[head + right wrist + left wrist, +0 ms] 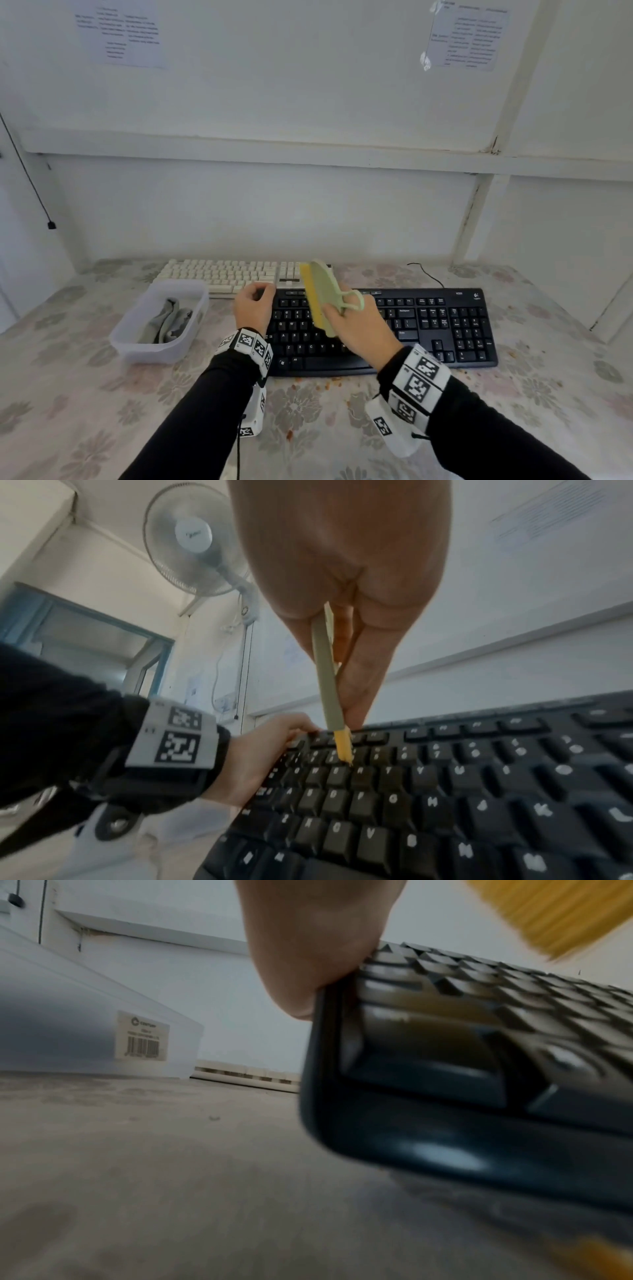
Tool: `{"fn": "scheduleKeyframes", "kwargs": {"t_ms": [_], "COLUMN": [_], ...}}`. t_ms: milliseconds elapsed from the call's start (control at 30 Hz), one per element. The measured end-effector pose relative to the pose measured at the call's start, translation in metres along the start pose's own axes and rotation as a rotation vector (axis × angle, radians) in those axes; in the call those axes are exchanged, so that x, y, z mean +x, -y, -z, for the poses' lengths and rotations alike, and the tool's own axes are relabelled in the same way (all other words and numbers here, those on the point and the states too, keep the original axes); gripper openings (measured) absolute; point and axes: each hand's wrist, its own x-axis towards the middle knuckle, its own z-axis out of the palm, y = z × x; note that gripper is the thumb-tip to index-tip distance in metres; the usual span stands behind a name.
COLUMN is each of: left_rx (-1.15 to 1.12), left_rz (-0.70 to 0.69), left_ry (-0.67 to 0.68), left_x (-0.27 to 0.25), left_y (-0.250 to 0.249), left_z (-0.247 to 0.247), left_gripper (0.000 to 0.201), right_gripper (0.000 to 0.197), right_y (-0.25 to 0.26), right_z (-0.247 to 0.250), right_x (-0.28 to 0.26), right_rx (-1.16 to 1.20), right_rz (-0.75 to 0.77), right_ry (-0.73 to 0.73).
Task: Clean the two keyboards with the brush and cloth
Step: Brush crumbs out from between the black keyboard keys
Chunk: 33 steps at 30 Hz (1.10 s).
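Note:
A black keyboard [428,325] lies on the flowered table in front of me, with a white keyboard [222,272] behind it to the left. My right hand [356,325] grips a pale green brush [323,294] with yellow bristles [342,746], held on edge over the black keyboard's left keys. In the right wrist view the bristle tips touch the number row. My left hand [255,306] grips the black keyboard's [479,1069] far left corner, its fingers curled over the edge. A grey cloth [168,323] lies in a clear plastic tub [137,346] to the left.
Orange-brown crumbs [329,383] are scattered on the tablecloth along the black keyboard's front edge and to its right. A black cable [428,272] runs behind the keyboard. A white wall with a ledge stands close behind the table. A wall fan [195,539] hangs high up.

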Motion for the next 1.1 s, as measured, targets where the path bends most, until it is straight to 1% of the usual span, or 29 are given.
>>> {"fn": "scheduleKeyframes", "kwargs": {"t_ms": [33,100,167,267,333,400,433,500,567,633,700,767,800,867,933,1000,1100], "left_rx": [-0.002,-0.01,-0.018,-0.016,-0.023,-0.04,-0.065,-0.117,-0.145,-0.158,-0.166,-0.175,-0.185,-0.204,-0.214,-0.239,-0.245], "left_rz": [0.0,0.002,0.014,0.033,0.037,0.045,0.057,0.089,0.095,0.079,0.081,0.096,0.104,0.116,0.131,0.149,0.137], "left_ry": [0.001,0.003,0.008,0.021,0.033,0.034,0.035,0.038,0.039,0.043,0.047,0.056,0.061,0.07,0.075,0.085,0.103], "left_x": [0.0,0.0,0.001,0.002,0.002,0.002,0.001,0.0,0.0,0.001,0.002,0.002,0.002,0.002,0.002,0.002,0.004], "left_y": [0.0,0.0,0.001,0.001,0.002,0.0,-0.001,-0.003,-0.003,-0.002,-0.001,0.0,0.0,0.0,-0.001,-0.001,0.001], "left_z": [0.001,0.001,0.001,0.002,0.002,0.002,0.002,0.002,0.002,0.002,0.003,0.003,0.003,0.004,0.004,0.005,0.006], "left_gripper": [0.012,0.017,0.022,0.022,0.021,0.02,0.02,0.021,0.024,0.028,0.03,0.03,0.031,0.03,0.028,0.028,0.029], "right_gripper": [0.023,0.024,0.021,0.011,0.024,0.031,0.033,0.031,0.016,0.021,0.021,0.011,0.011,0.024,0.025,0.024,0.011], "right_y": [0.003,0.004,0.0,-0.01,-0.011,-0.004,0.002,0.013,0.022,0.026,0.025,0.019,0.017,0.012,0.008,0.008,0.009], "right_z": [-0.008,-0.02,-0.028,-0.032,-0.028,-0.021,-0.018,-0.016,-0.023,-0.033,-0.042,-0.047,-0.047,-0.047,-0.044,-0.04,-0.043], "right_x": [0.003,0.006,0.004,-0.007,-0.013,-0.014,-0.012,-0.006,0.001,0.007,0.01,0.008,0.005,-0.002,-0.004,0.0,0.006], "right_rx": [0.007,-0.016,-0.025,-0.082,-0.156,-0.182,-0.18,-0.145,-0.038,0.005,-0.011,-0.044,-0.079,-0.145,-0.147,-0.126,-0.076], "right_rz": [0.039,0.058,0.006,-0.135,-0.2,-0.221,-0.199,-0.118,-0.044,-0.032,-0.061,-0.087,-0.107,-0.158,-0.196,-0.181,-0.084], "right_ry": [-0.002,0.013,0.052,0.146,0.204,0.243,0.235,0.147,0.062,0.052,0.082,0.137,0.177,0.268,0.328,0.289,0.157]}}
